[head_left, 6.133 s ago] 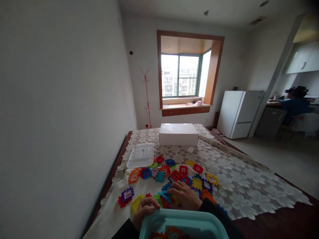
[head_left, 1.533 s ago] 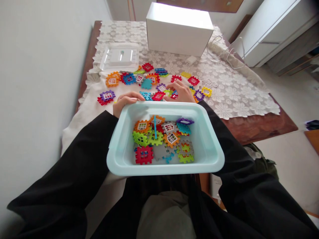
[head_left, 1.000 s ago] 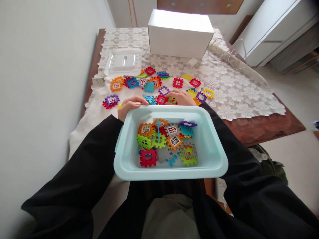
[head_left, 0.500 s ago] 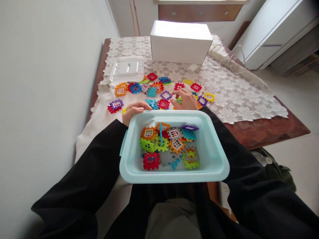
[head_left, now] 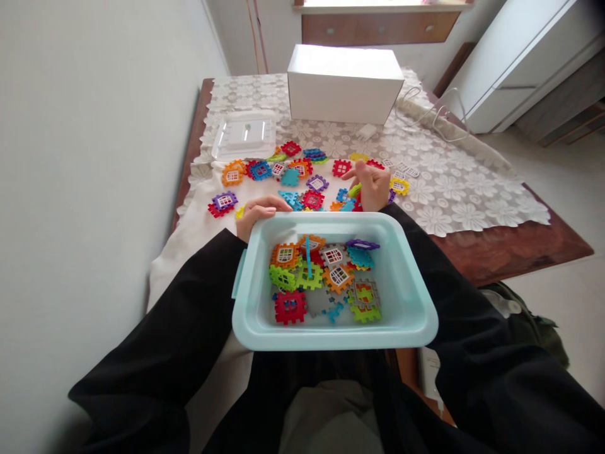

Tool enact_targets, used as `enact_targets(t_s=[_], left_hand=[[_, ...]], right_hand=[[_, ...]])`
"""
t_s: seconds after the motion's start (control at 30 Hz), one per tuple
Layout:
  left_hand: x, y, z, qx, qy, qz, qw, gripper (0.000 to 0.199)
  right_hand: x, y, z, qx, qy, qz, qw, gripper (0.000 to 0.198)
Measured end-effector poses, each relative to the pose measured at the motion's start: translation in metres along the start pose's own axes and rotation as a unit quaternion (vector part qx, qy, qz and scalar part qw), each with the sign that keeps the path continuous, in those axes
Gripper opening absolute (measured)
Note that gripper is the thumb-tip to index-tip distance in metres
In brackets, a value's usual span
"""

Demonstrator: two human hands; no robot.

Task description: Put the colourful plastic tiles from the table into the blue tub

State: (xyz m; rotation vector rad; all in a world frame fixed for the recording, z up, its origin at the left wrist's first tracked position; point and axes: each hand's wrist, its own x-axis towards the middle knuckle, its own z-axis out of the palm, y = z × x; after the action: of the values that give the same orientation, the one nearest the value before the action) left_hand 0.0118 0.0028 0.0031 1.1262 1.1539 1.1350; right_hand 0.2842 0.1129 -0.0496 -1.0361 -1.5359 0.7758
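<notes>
Plastic building tiles (head_left: 302, 173) lie scattered in many colours over the lace cloth (head_left: 454, 183) on the tabletop (head_left: 520, 243), and more of them fill the pale blue tub (head_left: 406, 296) I see resting at the near edge, against the lap. My left hand (head_left: 258, 211) curls over the tub's far left rim, fingers bent and gripping it. My right hand (head_left: 373, 186) sits just beyond the far rim among the tiles, fingers closed around a small green piece (head_left: 355, 188) that pokes out toward the left. Further back, a clear lid (head_left: 244, 133) lies flat near the wall, and a white box (head_left: 345, 82) stands behind the spread of tiles, with a white cable (head_left: 435, 107) looping beside it.
</notes>
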Motion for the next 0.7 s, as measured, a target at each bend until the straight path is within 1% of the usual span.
enact_targets(t_s=[0.03, 0.07, 0.1, 0.13, 0.2, 0.23, 0.3, 0.37, 0.43, 0.5, 0.53, 0.6, 0.67, 0.7], left_hand=[[0.000, 0.000, 0.000, -0.001, 0.000, -0.001, 1.000, 0.026], [0.000, 0.000, 0.000, -0.003, -0.004, -0.002, 1.000, 0.026], [0.000, -0.001, -0.001, -0.005, -0.011, -0.002, 1.000, 0.027], [0.000, -0.001, -0.001, -0.008, -0.018, -0.002, 1.000, 0.028], [0.001, -0.002, -0.002, -0.011, -0.025, -0.006, 1.000, 0.029], [0.001, -0.002, -0.002, -0.012, -0.020, -0.008, 1.000, 0.029], [0.001, -0.002, -0.002, -0.014, 0.000, -0.009, 1.000, 0.028], [0.000, -0.001, 0.000, -0.020, 0.018, -0.006, 1.000, 0.028], [-0.001, 0.000, 0.002, -0.025, 0.022, -0.005, 0.999, 0.027], [-0.001, 0.001, 0.004, -0.029, 0.023, -0.006, 0.999, 0.025], [-0.001, 0.001, 0.004, -0.032, 0.023, -0.006, 0.999, 0.025], [-0.001, 0.002, 0.005, -0.037, 0.024, -0.004, 0.999, 0.022], [0.000, 0.001, 0.004, -0.038, 0.019, -0.001, 0.999, 0.021], [0.001, 0.001, 0.003, -0.037, 0.017, 0.000, 0.999, 0.021]], right_hand=[[0.004, 0.000, -0.004, 0.067, 0.015, 0.029, 0.997, 0.081], [0.009, 0.000, -0.010, 0.132, 0.016, 0.053, 0.990, 0.081], [0.013, 0.000, -0.018, 0.192, -0.002, 0.072, 0.979, 0.079], [0.017, 0.000, -0.026, 0.243, -0.034, 0.077, 0.966, 0.075], [0.024, -0.001, -0.044, 0.313, -0.095, 0.055, 0.943, 0.065], [0.026, -0.002, -0.052, 0.332, -0.118, 0.036, 0.935, 0.063], [0.027, -0.007, -0.062, 0.345, -0.164, 0.009, 0.924, 0.066], [0.023, -0.018, -0.062, 0.333, -0.217, 0.012, 0.917, 0.069], [0.015, -0.033, -0.055, 0.333, -0.261, 0.020, 0.906, 0.068], [0.006, -0.048, -0.044, 0.337, -0.287, 0.005, 0.897, 0.070], [0.002, -0.056, -0.039, 0.329, -0.293, -0.004, 0.898, 0.070], [-0.004, -0.066, -0.032, 0.296, -0.295, -0.019, 0.908, 0.069], [-0.006, -0.072, -0.029, 0.260, -0.301, -0.024, 0.917, 0.066], [-0.006, -0.073, -0.030, 0.248, -0.312, -0.028, 0.917, 0.065]])
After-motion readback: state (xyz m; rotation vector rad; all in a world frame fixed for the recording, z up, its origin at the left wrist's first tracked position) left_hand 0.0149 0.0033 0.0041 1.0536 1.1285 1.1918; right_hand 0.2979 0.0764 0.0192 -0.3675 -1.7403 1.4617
